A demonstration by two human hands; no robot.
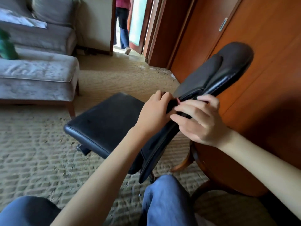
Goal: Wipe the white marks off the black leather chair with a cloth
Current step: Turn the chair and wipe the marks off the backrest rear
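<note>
Right now the black leather chair stands on the woven carpet directly in front of the seated person's knees. Its seat is to the left, and its backrest slants up and to the right towards a wooden door. Both hands meet on the near edge of that backrest, about halfway up. The left hand comes in from the seat side, with its fingers curled over the edge and gripping the dark leather. The right hand lies against the same edge from the door side, fingers spread and slightly bent. Whether its thumb and forefinger pinch anything cannot be told. A small pink scrap shows in the narrow gap between the two hands, right on the leather; it is too small to identify. A grey sofa stands well apart to the left, and another person's legs show in the far doorway.
</note>
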